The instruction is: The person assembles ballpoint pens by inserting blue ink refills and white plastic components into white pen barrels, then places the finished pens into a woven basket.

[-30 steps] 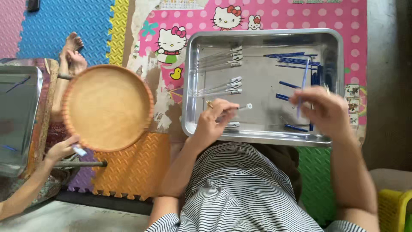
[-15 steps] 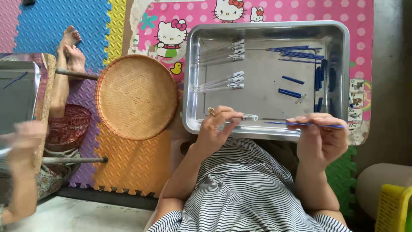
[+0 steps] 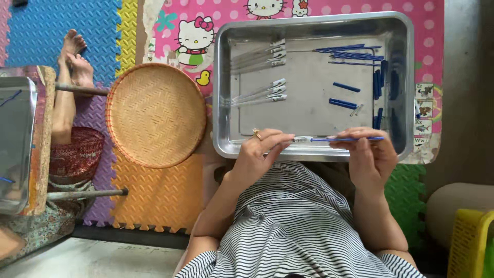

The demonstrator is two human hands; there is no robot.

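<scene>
Left hand (image 3: 257, 154): fingers pinched shut on the pale end of a thin blue rod (image 3: 339, 139). Right hand (image 3: 368, 154): fingertips closed on the rod's blue length. Rod lay level between both hands, over the metal tray's (image 3: 406, 77) near rim. Its pinched tip was hidden.

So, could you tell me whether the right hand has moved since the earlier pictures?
Yes: the right hand has drawn back from inside the tray to its near rim.

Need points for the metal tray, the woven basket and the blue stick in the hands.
metal tray (image 3: 314, 20), head view, far rim.
woven basket (image 3: 154, 116), head view, centre of weave.
blue stick (image 3: 345, 139), head view, mid-shaft between the hands.
</scene>
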